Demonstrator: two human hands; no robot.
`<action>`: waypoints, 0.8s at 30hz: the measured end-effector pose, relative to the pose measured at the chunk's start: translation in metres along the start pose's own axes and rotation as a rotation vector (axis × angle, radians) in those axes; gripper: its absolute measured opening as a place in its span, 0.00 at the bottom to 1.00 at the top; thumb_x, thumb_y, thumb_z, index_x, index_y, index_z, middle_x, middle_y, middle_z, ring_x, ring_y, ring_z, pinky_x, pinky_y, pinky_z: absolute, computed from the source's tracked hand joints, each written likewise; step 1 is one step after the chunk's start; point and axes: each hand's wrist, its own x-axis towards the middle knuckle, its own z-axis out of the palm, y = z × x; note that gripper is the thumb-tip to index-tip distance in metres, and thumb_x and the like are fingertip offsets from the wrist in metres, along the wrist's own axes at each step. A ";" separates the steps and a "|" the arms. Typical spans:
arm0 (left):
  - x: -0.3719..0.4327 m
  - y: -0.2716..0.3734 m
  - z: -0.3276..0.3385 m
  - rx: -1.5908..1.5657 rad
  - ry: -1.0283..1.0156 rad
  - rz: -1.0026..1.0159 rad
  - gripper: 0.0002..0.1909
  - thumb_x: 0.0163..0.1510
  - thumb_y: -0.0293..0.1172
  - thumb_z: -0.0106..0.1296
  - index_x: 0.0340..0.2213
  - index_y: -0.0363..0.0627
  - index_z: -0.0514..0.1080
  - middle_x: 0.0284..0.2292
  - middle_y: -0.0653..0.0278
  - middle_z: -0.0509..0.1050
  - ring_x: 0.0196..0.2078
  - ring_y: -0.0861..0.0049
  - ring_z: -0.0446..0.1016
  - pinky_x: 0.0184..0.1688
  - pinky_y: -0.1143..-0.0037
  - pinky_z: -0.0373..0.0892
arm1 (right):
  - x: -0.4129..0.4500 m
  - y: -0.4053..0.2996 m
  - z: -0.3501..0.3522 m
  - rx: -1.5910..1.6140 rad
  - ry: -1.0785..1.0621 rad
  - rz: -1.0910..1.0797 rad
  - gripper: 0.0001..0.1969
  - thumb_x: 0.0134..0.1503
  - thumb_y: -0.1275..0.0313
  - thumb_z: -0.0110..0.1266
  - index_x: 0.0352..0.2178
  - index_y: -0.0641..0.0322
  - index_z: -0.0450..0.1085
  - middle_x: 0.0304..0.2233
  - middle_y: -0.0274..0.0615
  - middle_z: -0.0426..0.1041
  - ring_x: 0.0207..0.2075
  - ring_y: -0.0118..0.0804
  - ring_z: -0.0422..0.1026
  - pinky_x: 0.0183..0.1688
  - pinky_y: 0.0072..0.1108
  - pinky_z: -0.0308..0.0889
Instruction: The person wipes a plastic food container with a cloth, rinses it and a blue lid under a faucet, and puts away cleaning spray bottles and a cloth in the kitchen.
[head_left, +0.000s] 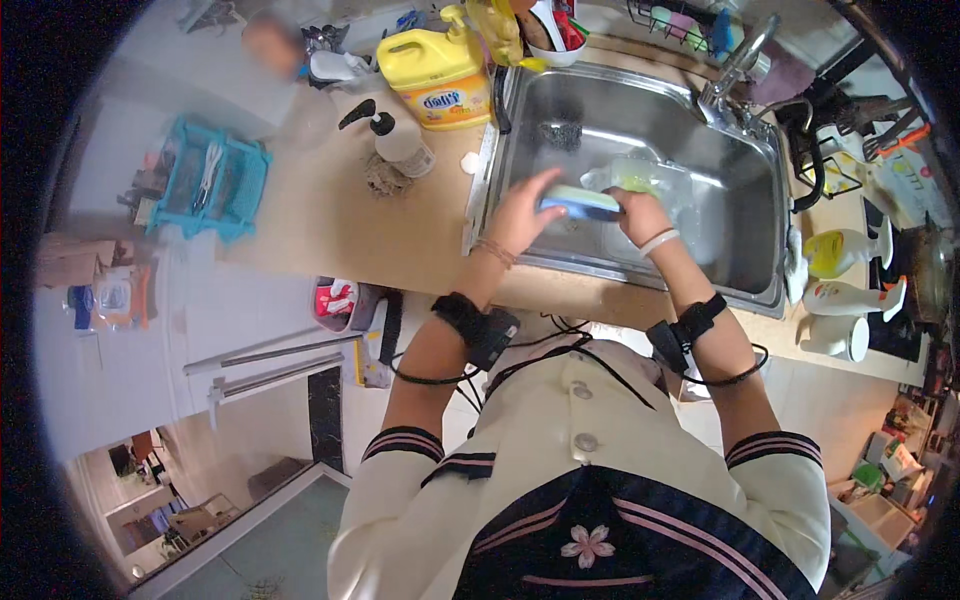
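Over the sink (600, 259), a blurred flat blue and pale green object (581, 202), possibly a lid or shallow box, is held level between both hands. My left hand (525, 212) grips its left end, fingers above and thumb along the near side. On its right end, my right hand (641, 216) is closed, with a white band at the wrist. Beneath, a wet clear plastic container (679, 191) lies in the basin beside a yellow-green patch (634, 174), perhaps a sponge. A dark scrubber or drain piece (562, 136) is at the basin's far left.
A chrome faucet (739, 67) rises at the back right. Left of the sink stand a yellow detergent jug (439, 79) and a pump bottle (401, 146). Spray bottles (844, 251) line the right side. A teal basket (214, 180) sits farther left. Cables (577, 341) hang between my forearms.
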 end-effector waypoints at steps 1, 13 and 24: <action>0.008 0.011 -0.008 -0.012 0.145 0.065 0.14 0.39 0.29 0.52 0.33 0.42 0.67 0.32 0.56 0.70 0.38 0.63 0.67 0.39 0.71 0.62 | 0.001 0.002 -0.001 -0.004 0.000 -0.010 0.13 0.38 0.80 0.44 0.30 0.58 0.66 0.24 0.52 0.68 0.30 0.52 0.67 0.34 0.32 0.63; -0.029 0.245 -0.122 -0.516 0.433 0.619 0.20 0.47 0.46 0.41 0.11 0.45 0.66 0.17 0.60 0.68 0.22 0.77 0.66 0.50 0.59 0.54 | -0.020 0.044 -0.018 0.241 0.077 0.293 0.10 0.47 0.66 0.48 0.29 0.61 0.64 0.19 0.50 0.68 0.22 0.46 0.69 0.24 0.30 0.62; -0.066 0.306 -0.153 -0.593 0.174 0.692 0.06 0.43 0.39 0.49 0.26 0.59 0.66 0.26 0.79 0.66 0.37 0.79 0.63 0.49 0.44 0.35 | 0.016 0.021 -0.082 -0.066 0.417 -0.019 0.09 0.48 0.70 0.45 0.31 0.62 0.60 0.20 0.57 0.66 0.23 0.56 0.65 0.22 0.37 0.60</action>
